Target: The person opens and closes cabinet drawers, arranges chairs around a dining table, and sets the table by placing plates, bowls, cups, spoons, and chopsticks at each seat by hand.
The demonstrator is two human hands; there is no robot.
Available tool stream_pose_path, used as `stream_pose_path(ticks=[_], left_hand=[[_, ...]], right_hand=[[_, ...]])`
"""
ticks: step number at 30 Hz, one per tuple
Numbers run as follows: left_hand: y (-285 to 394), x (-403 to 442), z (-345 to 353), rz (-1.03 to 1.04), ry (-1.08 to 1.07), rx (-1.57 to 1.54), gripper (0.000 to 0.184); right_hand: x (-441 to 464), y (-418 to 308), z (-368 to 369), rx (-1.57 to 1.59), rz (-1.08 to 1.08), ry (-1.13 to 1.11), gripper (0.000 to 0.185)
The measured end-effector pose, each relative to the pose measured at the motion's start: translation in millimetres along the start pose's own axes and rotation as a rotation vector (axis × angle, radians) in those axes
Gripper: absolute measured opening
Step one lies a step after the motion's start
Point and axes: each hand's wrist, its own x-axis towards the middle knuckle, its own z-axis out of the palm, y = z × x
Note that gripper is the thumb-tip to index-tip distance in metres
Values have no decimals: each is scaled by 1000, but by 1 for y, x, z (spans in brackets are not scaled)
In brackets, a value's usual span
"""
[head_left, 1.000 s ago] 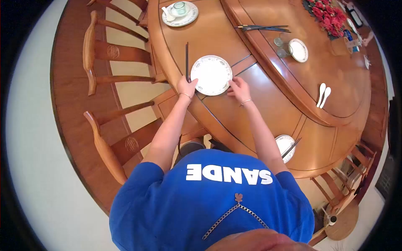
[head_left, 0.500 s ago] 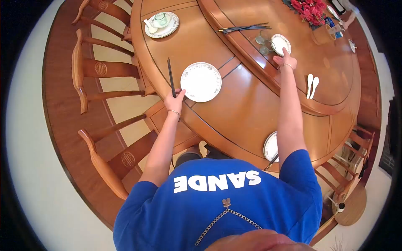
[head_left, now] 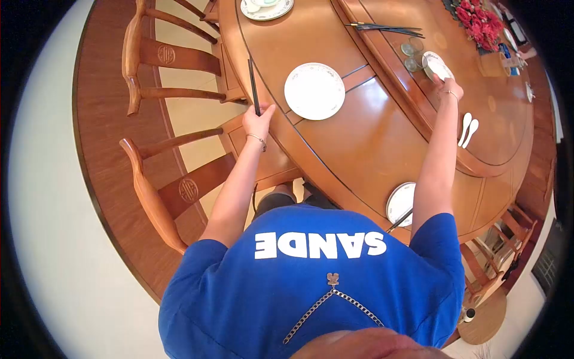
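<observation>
My left hand (head_left: 258,122) is closed round a pair of dark chopsticks (head_left: 253,84), which point away from me at the table's left edge. Just right of it, a white plate with a patterned rim (head_left: 314,91) lies flat on the table. My right hand (head_left: 449,88) reaches over the raised turntable and grips the near edge of a small white patterned dish (head_left: 436,64). This dish looks tilted; whether it is one piece or a stack, I cannot tell. Beside it stand several clear glasses (head_left: 411,63).
Dark chopsticks (head_left: 388,29) and two white spoons (head_left: 468,130) lie on the turntable. Another plate (head_left: 400,203) with chopsticks is by my right arm. A place setting (head_left: 266,9) sits at the far left. Wooden chairs (head_left: 185,185) line the left side. Red flowers (head_left: 478,24) stand far right.
My right hand has closed on the small dish, which now appears tilted. My left hand, with the chopsticks, has drawn slightly away from the large plate. The view has shifted.
</observation>
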Motion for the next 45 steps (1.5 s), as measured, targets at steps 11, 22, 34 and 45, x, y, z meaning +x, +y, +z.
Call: stream_pose_path(ticks=[11,22,34,45], left_hand=[[23,-11,18,30,-71,9,28],[60,-16,18,13,-157,-30,24],[58,-11,20,-1,-192,-102,25],[48,-27,3,36,-163,26,24]], right_hand=[[-189,53,16,-176,-222,-467,22],[-274,162,83,-480,105,-758,24],[-142,70,39,-910,-774,287,81],[-56,45,49,-1223,-921,-11,60]])
